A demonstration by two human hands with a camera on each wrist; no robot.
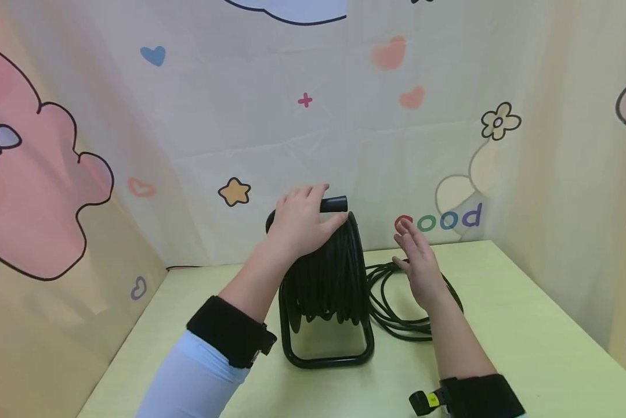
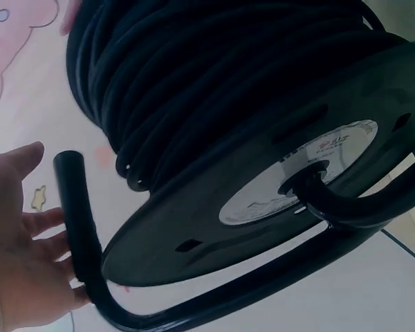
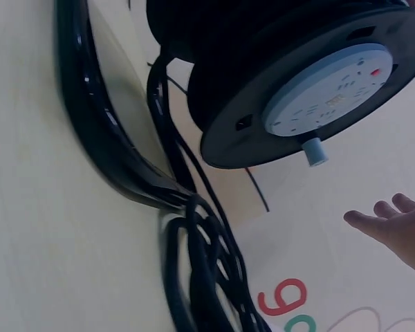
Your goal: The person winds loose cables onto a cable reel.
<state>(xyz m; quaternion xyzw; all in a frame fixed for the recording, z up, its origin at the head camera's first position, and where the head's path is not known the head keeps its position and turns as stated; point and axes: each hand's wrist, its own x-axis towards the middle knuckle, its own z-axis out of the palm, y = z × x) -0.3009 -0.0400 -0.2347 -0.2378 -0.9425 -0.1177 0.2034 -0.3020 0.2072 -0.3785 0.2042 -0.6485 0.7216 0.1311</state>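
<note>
A black cable reel point(image 1: 327, 284) stands upright on its tubular frame, wound with black cable. My left hand point(image 1: 302, 223) is at the top of the reel, beside the handle point(image 1: 335, 204). In the left wrist view the fingers lie extended behind the handle point(image 2: 75, 200), not curled round it, with the thumb apart. To the right of the reel my right hand point(image 1: 419, 270) is raised with its fingers extended, holding nothing. Below that hand lies loose coiled cable point(image 1: 409, 338). The right wrist view shows a white socket panel point(image 3: 332, 93) with a small knob on the reel's side.
The reel stands on a pale yellow-green table point(image 1: 229, 371). A printed curtain point(image 1: 203, 104) with hearts, stars and letters hangs behind and at both sides. A thin dark cord point(image 1: 184, 267) shows at the table's back left corner.
</note>
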